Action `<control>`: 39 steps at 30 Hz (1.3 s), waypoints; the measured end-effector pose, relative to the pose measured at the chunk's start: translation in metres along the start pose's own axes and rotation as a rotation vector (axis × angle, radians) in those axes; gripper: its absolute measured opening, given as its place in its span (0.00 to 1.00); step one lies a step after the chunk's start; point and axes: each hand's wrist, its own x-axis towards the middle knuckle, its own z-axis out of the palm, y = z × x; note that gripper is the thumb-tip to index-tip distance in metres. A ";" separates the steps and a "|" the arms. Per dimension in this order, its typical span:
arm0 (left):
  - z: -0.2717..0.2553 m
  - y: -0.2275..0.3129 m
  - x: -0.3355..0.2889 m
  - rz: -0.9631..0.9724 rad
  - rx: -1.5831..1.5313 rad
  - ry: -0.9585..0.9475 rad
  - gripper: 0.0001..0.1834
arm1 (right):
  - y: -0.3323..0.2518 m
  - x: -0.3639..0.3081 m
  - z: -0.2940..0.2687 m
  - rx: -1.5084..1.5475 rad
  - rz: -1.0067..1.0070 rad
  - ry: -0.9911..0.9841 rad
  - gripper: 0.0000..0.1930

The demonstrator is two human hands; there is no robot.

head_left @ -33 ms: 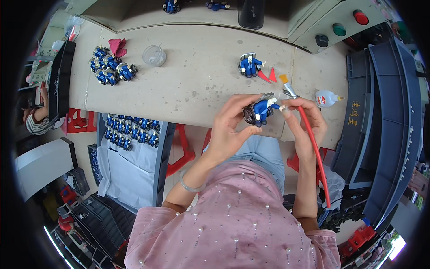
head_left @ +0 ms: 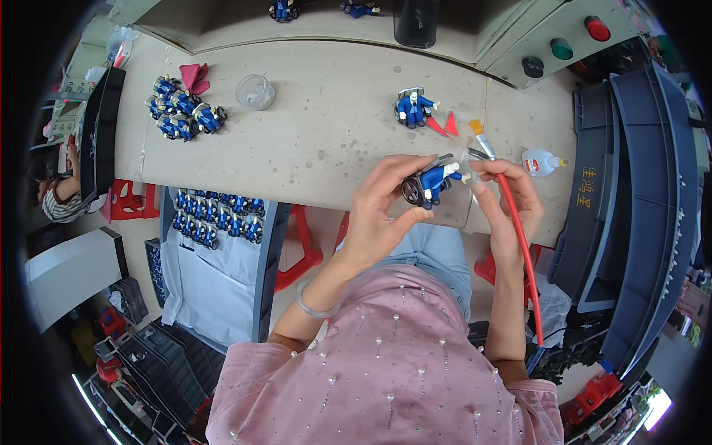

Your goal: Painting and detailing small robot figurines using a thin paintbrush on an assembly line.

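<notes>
A small figurine in a blue suit, seated in a black wheelchair [head_left: 433, 182], is gripped between the thumb and fingers of my left hand [head_left: 377, 213]. My right hand [head_left: 512, 216] is closed around a red-handled paintbrush [head_left: 524, 248], its yellow bristles pointing away from me. A small dark and silvery piece shows by those fingertips, too small to make out. The right fingertips are near the figurine's outstretched pale hand. Beyond my hands, another wheelchair figurine [head_left: 414, 109] sits on the table beside red triangular pieces [head_left: 451, 124].
A cluster of figurines [head_left: 176, 111], a dark red cloth [head_left: 194, 77] and a clear cup [head_left: 256, 92] occupy the table's left. On the right lies a clear squeeze bottle [head_left: 543, 162] near stacked grey crates [head_left: 593, 200]. A lined crate [head_left: 216, 285] at lower left holds rows of figurines.
The brush has tipped slightly, its bristles shifting right and its handle end left. My right fingertips have drawn slightly away from the figurine, which stays in my left hand.
</notes>
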 end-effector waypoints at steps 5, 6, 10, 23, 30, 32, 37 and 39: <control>0.003 0.010 0.000 0.086 0.316 0.004 0.33 | -0.005 0.002 0.006 0.114 -0.004 -0.014 0.14; 0.003 0.012 0.000 0.116 0.426 -0.031 0.31 | -0.005 0.003 0.008 0.141 -0.008 -0.053 0.14; 0.002 0.014 -0.001 0.250 0.610 -0.055 0.35 | -0.003 0.003 0.011 0.213 0.095 -0.028 0.12; 0.006 0.001 -0.008 -0.010 -0.172 0.012 0.42 | 0.012 0.005 0.007 0.478 0.158 -0.036 0.12; 0.003 0.004 -0.010 0.026 -0.094 0.034 0.40 | 0.011 0.007 0.009 0.479 0.193 -0.066 0.12; 0.002 0.004 -0.010 0.052 -0.058 0.048 0.39 | 0.008 0.007 0.008 0.480 0.231 -0.063 0.12; -0.001 0.002 -0.011 0.224 0.230 0.063 0.35 | 0.005 0.006 0.010 0.444 0.257 -0.087 0.15; -0.001 0.001 -0.011 0.263 0.266 0.089 0.33 | 0.006 0.006 0.011 0.438 0.240 -0.125 0.17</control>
